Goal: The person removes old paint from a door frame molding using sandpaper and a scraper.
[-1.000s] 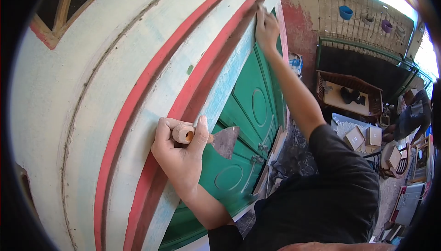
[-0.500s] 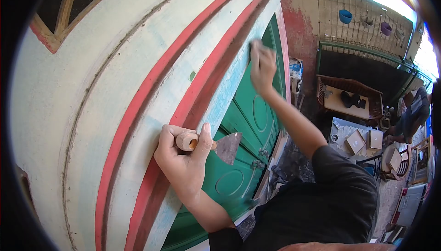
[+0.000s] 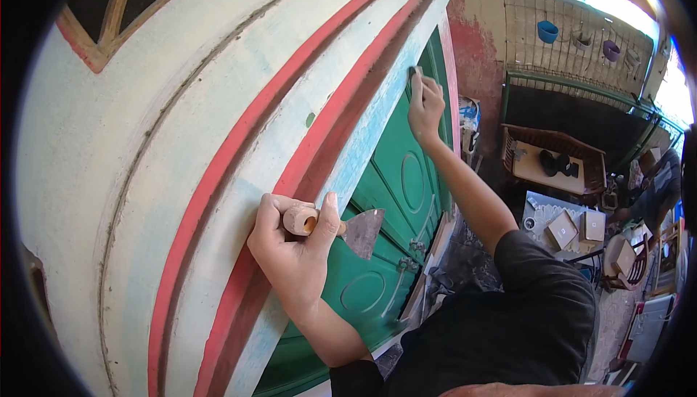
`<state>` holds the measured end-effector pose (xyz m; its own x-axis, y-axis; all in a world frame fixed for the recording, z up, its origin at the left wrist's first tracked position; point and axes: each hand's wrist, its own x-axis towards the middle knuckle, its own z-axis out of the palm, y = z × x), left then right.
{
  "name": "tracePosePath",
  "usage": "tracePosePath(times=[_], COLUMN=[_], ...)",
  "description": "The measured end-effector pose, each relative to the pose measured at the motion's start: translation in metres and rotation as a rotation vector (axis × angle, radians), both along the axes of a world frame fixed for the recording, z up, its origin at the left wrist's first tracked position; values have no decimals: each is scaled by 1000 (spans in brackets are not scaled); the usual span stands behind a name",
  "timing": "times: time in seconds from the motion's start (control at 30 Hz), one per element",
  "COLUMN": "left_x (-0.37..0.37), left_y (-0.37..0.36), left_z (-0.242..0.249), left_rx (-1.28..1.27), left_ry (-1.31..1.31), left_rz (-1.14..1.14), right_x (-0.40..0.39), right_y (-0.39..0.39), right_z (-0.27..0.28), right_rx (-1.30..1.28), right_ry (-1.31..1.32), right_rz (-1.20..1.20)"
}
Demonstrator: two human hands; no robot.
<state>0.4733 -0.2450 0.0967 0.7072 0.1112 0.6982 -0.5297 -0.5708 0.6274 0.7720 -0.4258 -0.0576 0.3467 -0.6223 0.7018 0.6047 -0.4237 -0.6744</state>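
Note:
My left hand (image 3: 294,259) is closed round the pale wooden handle (image 3: 298,220) of a scraper, its flat grey blade (image 3: 363,233) pointing right over the green door (image 3: 396,194). The knuckles of that hand are up against the red-edged moulding (image 3: 290,172). Higher up and further right, my right hand (image 3: 426,109) pinches a small dark grey piece of sandpaper (image 3: 414,71), mostly hidden by the fingers. It is pressed to the blue-white worn strip (image 3: 367,132) of the door frame.
A cream wall (image 3: 181,85) with red bands curves along the left. To the right are a wooden bench (image 3: 552,161), a table with boxes (image 3: 563,228) and a chair (image 3: 626,259). Another person (image 3: 657,186) is at the far right. Hanging pots (image 3: 547,31) line the wire fence.
My right hand has shifted slightly right and down along the strip, from blurred to sharp. My left hand keeps its hold on the scraper. The view has shifted a little.

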Motion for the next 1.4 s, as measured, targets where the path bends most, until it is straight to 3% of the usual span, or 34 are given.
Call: tracePosePath(times=[0.13, 0.27, 0.33, 0.43, 0.53, 0.63, 0.73, 0.87, 0.93, 1.03, 1.1, 1.2, 1.4], left_x=[1, -1, 1, 0, -2, -2, 0, 0, -1, 2, 1, -1, -4], left_y=[1, -2, 0, -1, -1, -2, 0, 1, 1, 2, 2, 0, 3], left_z=[1, 1, 2, 1, 2, 2, -1, 1, 1, 2, 2, 0, -2], left_rx=[-1, -26, -22, -32, 0, -17, -64, -49, -73, -74, 15, -36, 27], left_ry=[-1, 25, 12, 13, 34, 38, 33, 23, 48, 43, -23, 5, 0], left_rz=[-1, -20, -20, -34, 4, -21, -60, -63, -71, -75, -60, -30, -27], right_x=[63, 47, 7, 16, 68, 48, -13, 29, 66, 35, -26, -64, 45], right_y=[-41, -30, -6, -7, -40, -34, 2, -14, -39, -22, 7, 19, -28], right_z=[29, 19, -1, 10, 35, 31, 0, 30, 48, 38, 21, 13, 58], right_rx=[85, 142, 21, 36, 149, 136, -16, 27, 174, 15, -111, -140, -23], right_ry=[153, 141, 110, 51, 171, 309, 52, -4, 254, 160, -54, -15, -33], right_rz=[68, 65, 25, -32, 45, 71, -9, -11, 20, -56, -28, 65, -121])
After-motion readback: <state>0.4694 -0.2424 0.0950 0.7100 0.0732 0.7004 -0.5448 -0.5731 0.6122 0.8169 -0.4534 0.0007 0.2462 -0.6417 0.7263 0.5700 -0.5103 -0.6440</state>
